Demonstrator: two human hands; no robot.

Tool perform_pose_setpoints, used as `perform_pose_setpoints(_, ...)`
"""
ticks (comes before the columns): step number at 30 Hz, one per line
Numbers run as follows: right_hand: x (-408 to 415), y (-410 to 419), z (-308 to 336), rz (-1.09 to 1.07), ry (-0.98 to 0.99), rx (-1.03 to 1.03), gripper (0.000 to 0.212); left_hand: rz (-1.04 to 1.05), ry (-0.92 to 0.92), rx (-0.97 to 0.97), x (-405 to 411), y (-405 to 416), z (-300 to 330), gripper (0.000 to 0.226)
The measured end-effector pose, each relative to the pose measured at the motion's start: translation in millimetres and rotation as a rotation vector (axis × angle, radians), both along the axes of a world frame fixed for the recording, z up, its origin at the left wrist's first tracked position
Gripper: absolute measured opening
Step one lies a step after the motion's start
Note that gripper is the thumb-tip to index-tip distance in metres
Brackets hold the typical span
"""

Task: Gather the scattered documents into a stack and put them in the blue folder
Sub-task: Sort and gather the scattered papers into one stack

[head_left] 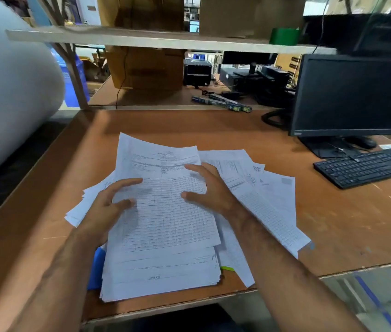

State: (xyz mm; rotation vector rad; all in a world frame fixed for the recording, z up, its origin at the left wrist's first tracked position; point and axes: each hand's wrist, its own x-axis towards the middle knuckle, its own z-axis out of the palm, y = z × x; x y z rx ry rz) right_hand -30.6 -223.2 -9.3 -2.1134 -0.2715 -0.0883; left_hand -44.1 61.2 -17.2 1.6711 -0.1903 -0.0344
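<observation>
A thick pile of white printed documents [163, 236] lies on the brown desk [333, 224] in front of me. My left hand [108, 207] grips the pile's left edge, thumb on top of the sheets. My right hand [207, 188] holds the right edge of the top sheets, fingers curled over them. More loose sheets [268, 204] fan out to the right, and a few stick out on the left [82, 207]. A corner of the blue folder [96, 269] peeks out from under the pile at its lower left; most of it is hidden.
A black monitor [350, 94] and keyboard [366, 167] stand at the right. A large white roll [10, 92] fills the left side. Behind the desk are a shelf [141, 39], cardboard boxes [146, 68] and small boxed items [223, 104].
</observation>
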Motion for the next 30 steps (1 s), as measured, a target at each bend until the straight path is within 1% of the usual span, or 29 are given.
perform_pose_setpoints(1, 2.7, -10.7, 2.6, -0.044, 0.017, -0.103, 0.074, 0.024, -0.01, 0.013, 1.8, 4.9, -3.8, 0.051)
perform_pose_setpoints(2, 4.6, -26.1, 3.7, -0.1, 0.048, -0.288, 0.08, 0.039, -0.024, 0.008, 1.4, 9.6, -5.8, 0.05)
perform_pose_setpoints(3, 5.0, -45.2, 5.5, -0.157, 0.121, -0.506, 0.089, 0.056, -0.033, -0.003, 0.9, 14.7, -6.7, 0.048)
perform_pose_setpoints(4, 3.2, -65.7, 7.0, -0.209, 0.23, -0.669, 0.099, 0.075, -0.03, -0.015, 0.7, 19.6, -6.9, 0.045)
perform_pose_setpoints(5, -1.3, -84.5, 9.8, -0.24, 0.35, -0.745, 0.108, 0.096, -0.019, -0.017, 0.8, 23.7, -6.6, 0.042)
perform_pose_setpoints(6, -6.6, -99.2, 11.9, -0.256, 0.45, -0.753, 0.115, 0.109, -0.011, -0.016, 0.9, 27.0, -7.0, 0.039)
perform_pose_setpoints(8, -15.7, -114.7, 13.3, -0.271, 0.533, -0.717, 0.127, 0.139, -0.013, -0.015, 3.0, 28.2, -8.5, 0.037)
perform_pose_setpoints(10, -16.2, -119.0, 9.4, -0.338, 0.507, -0.639, 0.131, 0.168, -0.006, -0.035, 4.0, 24.0, -9.5, 0.037)
perform_pose_setpoints(11, -14.6, -120.2, 5.7, -0.371, 0.469, -0.577, 0.129, 0.174, 0.0, -0.052, 4.0, 21.8, -9.8, 0.037)
perform_pose_setpoints(12, -12.8, -122.0, 1.2, -0.391, 0.422, -0.502, 0.123, 0.172, 0.006, -0.064, 4.0, 20.1, -10.3, 0.037)
perform_pose_setpoints(13, -10.1, -124.3, -1.5, -0.397, 0.375, -0.411, 0.111, 0.166, 0.007, -0.07, 3.6, 18.6, -9.8, 0.037)
perform_pose_setpoints(15, -4.1, -131.3, -1.7, -0.359, 0.293, -0.279, 0.075, 0.153, 0.002, -0.074, 2.1, 16.8, -7.4, 0.036)
perform_pose_setpoints(17, -2.4, -134.4, 13.8, -0.296, 0.192, -0.289, 0.046, 0.156, 0.004, -0.094, 1.3, 15.4, -6.1, 0.036)
perform_pose_setpoints(18, -5.3, -132.3, 26.7, -0.244, 0.134, -0.263, 0.036, 0.169, 0.009, -0.099, 1.9, 15.2, -7.0, 0.036)
perform_pose_setpoints(19, -9.0, -128.2, 41.8, -0.195, 0.085, -0.191, 0.032, 0.181, 0.017, -0.099, 2.9, 15.6, -7.9, 0.037)
perform_pose_setpoints(22, -21.7, -110.3, 85.2, -0.151, -0.055, 0.14, 0.03, 0.199, 0.052, -0.105, 7.8, 17.4, -12.7, 0.044)
perform_pose_setpoints(25, -23.2, -89.7, 106.7, -0.157, -0.073, 0.589, 0.028, 0.199, 0.055, -0.113, 7.2, 15.8, -13.2, 0.051)
perform_pose_setpoints(26, -23.0, -82.8, 107.4, -0.159, -0.068, 0.684, 0.03, 0.204, 0.051, -0.106, 6.8, 15.5, -12.6, 0.051)
perform_pose_setpoints(28, -21.3, -70.2, 97.7, -0.11, -0.026, 0.768, 0.035, 0.194, 0.039, -0.098, 4.4, 14.6, -11.0, 0.052)
perform_pose_setpoints(30, -16.3, -54.0, 78.0, -0.065, 0.051, 0.748, 0.041, 0.163, 0.038, -0.142, -0.2, 13.8, -8.0, 0.054)
